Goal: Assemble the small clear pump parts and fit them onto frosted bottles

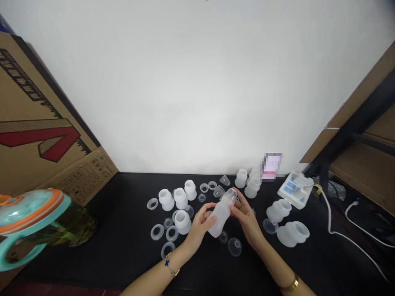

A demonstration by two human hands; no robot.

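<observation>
A frosted white baby bottle (219, 220) is tilted between my hands above the black table, its top leaning to the right. My left hand (203, 220) is wrapped round the bottle's body. At the neck, my right hand (243, 209) grips the collar, fingers partly hidden behind it. A clear cap (229, 195) covers the top. Below the bottle lie a clear round silicone piece (235, 246) and a smaller clear piece (224, 237). Left of my hands stand several open white bottle bodies (182, 222), with loose clear collar rings (157, 232) round them.
Two bottle bodies (293, 234) lie on the right, near a white power strip (296, 189) with a white cable (329, 213). More bottles (252, 187) stand by the wall beside a blurred phone (271, 166). A teal-lidded jug (33, 211) and a cardboard box (46, 107) occupy the left.
</observation>
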